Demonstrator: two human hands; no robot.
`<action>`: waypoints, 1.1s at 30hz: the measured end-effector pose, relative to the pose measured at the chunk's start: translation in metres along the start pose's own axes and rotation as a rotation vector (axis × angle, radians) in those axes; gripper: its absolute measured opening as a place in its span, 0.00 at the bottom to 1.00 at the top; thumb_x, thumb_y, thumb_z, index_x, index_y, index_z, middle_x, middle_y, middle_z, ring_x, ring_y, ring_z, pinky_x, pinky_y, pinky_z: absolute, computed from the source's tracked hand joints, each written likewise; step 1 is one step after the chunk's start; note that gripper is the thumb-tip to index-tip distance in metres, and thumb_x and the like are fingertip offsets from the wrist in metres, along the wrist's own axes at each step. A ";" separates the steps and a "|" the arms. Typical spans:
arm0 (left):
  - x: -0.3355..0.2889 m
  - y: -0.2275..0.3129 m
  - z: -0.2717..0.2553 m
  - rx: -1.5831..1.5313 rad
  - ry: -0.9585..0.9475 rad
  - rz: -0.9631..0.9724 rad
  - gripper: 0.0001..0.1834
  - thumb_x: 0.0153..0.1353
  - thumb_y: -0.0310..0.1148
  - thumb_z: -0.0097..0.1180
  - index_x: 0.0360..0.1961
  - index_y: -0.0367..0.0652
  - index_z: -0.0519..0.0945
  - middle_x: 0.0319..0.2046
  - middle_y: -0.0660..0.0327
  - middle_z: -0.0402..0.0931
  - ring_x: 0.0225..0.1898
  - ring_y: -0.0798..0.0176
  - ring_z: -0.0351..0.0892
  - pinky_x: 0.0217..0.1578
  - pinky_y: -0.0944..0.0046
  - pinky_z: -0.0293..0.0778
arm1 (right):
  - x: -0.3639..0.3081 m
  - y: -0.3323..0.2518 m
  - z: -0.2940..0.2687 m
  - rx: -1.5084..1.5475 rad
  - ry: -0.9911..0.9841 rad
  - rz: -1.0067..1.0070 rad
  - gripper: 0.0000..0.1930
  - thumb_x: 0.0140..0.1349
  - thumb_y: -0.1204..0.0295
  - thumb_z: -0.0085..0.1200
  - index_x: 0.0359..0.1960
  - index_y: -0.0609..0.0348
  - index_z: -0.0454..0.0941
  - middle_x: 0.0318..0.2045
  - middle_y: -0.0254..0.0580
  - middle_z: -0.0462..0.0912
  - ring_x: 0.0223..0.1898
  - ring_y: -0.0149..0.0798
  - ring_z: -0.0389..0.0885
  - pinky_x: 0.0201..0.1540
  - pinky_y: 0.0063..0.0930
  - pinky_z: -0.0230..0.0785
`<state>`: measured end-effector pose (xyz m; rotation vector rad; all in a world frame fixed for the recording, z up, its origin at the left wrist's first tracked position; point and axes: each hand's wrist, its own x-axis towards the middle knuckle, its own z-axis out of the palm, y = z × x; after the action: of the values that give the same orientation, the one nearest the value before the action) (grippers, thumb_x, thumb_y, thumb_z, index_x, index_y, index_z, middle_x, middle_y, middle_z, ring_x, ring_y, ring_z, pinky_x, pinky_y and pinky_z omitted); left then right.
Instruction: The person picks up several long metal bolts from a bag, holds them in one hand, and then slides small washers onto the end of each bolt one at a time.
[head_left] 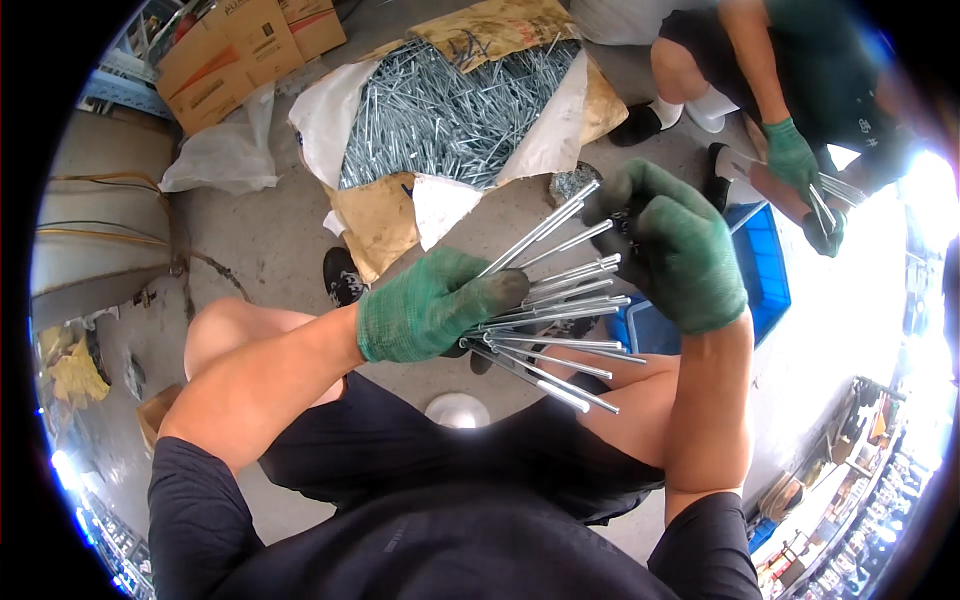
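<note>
Metal rods [570, 311] fan out from your left hand [430, 305], held above your lap, their free ends spread toward your right. That hand is closed on the bunch, thumb laid across the rods near one end. Your right hand [668, 250] is close to the free ends with its fingers curled; you cannot tell from this view whether it grips anything. Firm thumb pressure should suit this hold, since smooth, slim rods are likely to slide under a gloved palm. Work on the free ends a few at a time, pulling along a rod's length rather than sideways, so that crossed neighbours don't come with it. Mind the lowest rods, which splay furthest and could slip out first. More rods lie heaped in opened wrapping [380, 225] on the floor ahead of you.
</note>
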<state>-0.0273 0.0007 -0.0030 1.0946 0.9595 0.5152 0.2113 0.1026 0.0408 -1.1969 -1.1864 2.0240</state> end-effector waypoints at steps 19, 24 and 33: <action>-0.001 -0.043 -0.013 0.375 -0.014 0.428 0.22 0.66 0.29 0.54 0.59 0.30 0.69 0.30 0.51 0.82 0.22 0.60 0.82 0.21 0.62 0.75 | -0.002 -0.001 0.010 -0.119 -0.004 -0.040 0.13 0.73 0.67 0.50 0.52 0.61 0.77 0.32 0.37 0.84 0.22 0.21 0.75 0.20 0.13 0.62; -0.003 0.005 -0.002 0.065 0.005 -0.045 0.28 0.75 0.50 0.41 0.43 0.32 0.80 0.23 0.54 0.81 0.20 0.64 0.81 0.20 0.65 0.74 | -0.004 -0.005 0.005 -0.141 -0.006 -0.047 0.13 0.72 0.65 0.53 0.49 0.61 0.79 0.30 0.35 0.83 0.20 0.20 0.73 0.18 0.13 0.60; -0.003 0.016 0.002 -0.033 0.043 -0.135 0.33 0.75 0.55 0.37 0.37 0.34 0.84 0.20 0.58 0.80 0.21 0.67 0.81 0.20 0.68 0.72 | -0.002 0.008 0.002 0.000 -0.044 -0.120 0.16 0.70 0.63 0.58 0.50 0.63 0.82 0.28 0.30 0.80 0.21 0.19 0.70 0.20 0.13 0.58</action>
<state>-0.0254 0.0043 0.0132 0.9850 1.0508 0.4444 0.2103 0.0963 0.0358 -1.0598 -1.2492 1.9705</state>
